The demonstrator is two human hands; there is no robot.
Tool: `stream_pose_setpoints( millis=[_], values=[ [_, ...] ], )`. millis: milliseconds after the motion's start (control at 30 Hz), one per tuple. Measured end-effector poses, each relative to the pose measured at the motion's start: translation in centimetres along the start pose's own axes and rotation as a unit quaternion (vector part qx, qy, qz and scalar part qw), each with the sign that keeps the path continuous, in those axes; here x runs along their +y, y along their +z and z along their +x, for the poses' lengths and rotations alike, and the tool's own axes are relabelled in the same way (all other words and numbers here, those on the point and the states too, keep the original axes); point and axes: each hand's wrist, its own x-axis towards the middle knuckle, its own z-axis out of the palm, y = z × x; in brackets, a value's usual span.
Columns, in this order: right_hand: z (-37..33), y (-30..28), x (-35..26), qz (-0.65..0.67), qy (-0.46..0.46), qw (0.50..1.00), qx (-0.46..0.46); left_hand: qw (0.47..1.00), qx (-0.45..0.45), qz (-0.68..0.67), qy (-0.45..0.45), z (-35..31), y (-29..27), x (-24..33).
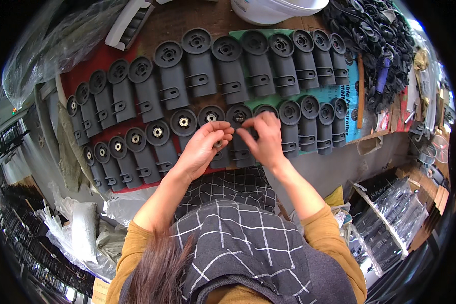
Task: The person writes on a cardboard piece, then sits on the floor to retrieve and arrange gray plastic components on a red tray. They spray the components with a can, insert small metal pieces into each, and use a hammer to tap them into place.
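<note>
While the left hand [206,144] curls its fingers around a metal piece [218,144], the right hand [264,136] bends beside it, pinching what I cannot tell; a cup [239,110] sits just beyond both hands, a bearing [184,122] left of them

The sleeves [335,247] are plain mustard, the black apron [243,234] checked in white
</note>
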Motion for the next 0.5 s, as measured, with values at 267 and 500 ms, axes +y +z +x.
stream_pose_setpoints(
  millis=[267, 500],
  values=[
    [-1.6, -1.7, -2.1, 0.104, 0.089, 0.99, -0.041, 0.997, -0.068, 0.008, 0.019, 0.2, 1.5, 0.0],
    [-2.0, -2.6, -0.8, 0.13, 0.112, 0.985, -0.028, 0.996, -0.083, 0.032, 0.019, 2.2, 2.5, -0.8]
  ],
)
